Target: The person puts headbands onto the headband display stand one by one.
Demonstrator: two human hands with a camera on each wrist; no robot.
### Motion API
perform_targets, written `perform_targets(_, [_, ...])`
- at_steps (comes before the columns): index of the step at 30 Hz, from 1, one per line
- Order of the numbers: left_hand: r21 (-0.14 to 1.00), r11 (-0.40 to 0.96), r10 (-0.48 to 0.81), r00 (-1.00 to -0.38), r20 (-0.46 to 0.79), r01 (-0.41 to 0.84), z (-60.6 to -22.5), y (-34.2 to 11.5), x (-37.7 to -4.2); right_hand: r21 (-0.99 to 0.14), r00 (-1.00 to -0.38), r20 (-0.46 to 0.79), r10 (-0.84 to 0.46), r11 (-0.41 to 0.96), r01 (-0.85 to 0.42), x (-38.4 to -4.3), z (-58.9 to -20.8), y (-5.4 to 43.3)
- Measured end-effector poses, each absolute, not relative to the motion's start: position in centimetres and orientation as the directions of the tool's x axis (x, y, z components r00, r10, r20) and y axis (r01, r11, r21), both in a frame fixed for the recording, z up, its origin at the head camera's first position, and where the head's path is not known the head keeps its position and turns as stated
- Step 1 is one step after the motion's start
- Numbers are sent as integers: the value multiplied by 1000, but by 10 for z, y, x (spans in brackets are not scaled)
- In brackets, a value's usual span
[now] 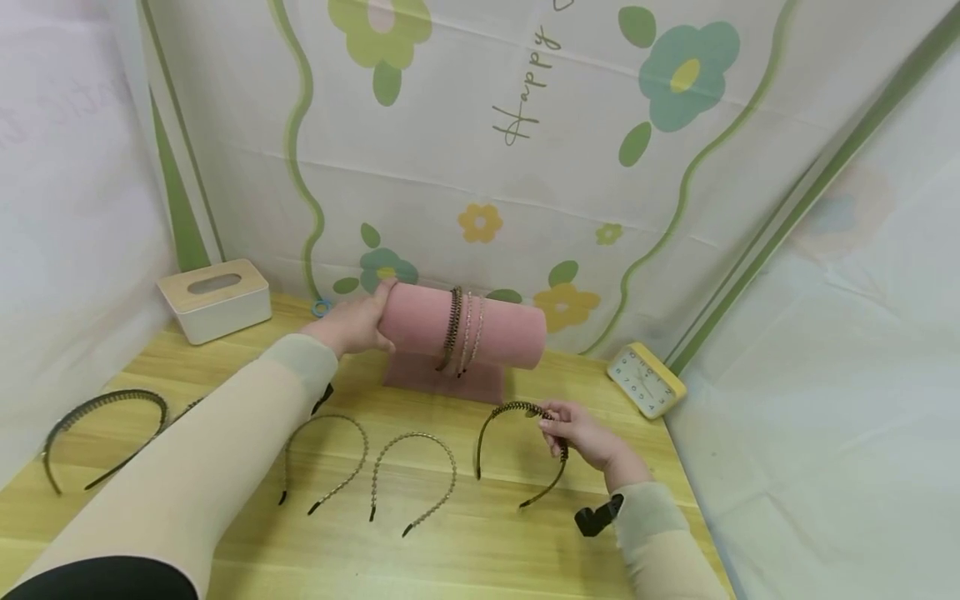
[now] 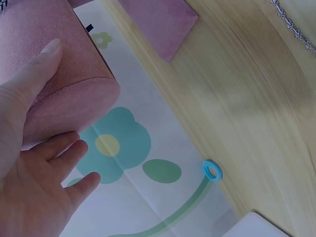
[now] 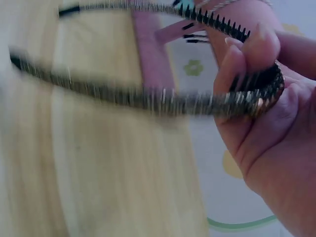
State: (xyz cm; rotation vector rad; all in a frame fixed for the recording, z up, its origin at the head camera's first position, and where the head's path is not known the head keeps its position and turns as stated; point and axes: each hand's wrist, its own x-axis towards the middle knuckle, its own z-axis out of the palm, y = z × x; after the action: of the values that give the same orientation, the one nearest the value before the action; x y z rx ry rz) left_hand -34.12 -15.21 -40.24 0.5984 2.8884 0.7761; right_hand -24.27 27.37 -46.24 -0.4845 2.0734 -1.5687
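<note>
My left hand holds the left end of a pink velvety headband display stand. In the left wrist view its thumb lies along the padded roll, with the other fingers around the far side. Dark and beaded headbands sit around the roll's middle. To the right, my right hand pinches a dark toothed headband near the top of its arch. The right wrist view shows this headband blurred, between thumb and fingers, its ends pointing away from the palm.
Two thin beaded headbands lie at the table's middle. A wider dark headband lies far left, with another partly hidden by my left sleeve. A tissue box, a blue ring and a yellow clock stand along the back.
</note>
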Motion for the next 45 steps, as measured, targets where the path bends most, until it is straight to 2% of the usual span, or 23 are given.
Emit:
perform_targets(7, [503, 791, 396, -918, 12, 348, -399, -152, -337, -964, -865, -197, -462, 253, 84, -242, -447, 273])
perform_targets(15, [500, 796, 389, -921, 11, 342, -400, -152, -338, -984, -930, -179, -322, 35, 177, -246, -436, 282])
perform_targets(25, [505, 792, 393, -919, 6, 342, -401, -152, -342, -989, -960, -94, -264, -89, 122, -258, -416, 285])
perform_targets(38, [503, 788, 401, -916, 17, 355, -401, -152, -341, -974, -978, -143, -151, -156, 166, -282, -394, 267])
perform_targets(45, [504, 790, 394, -919, 19, 349, -399, -152, -338, -973, -984, -126, -130, -176, 148, -296, -382, 253])
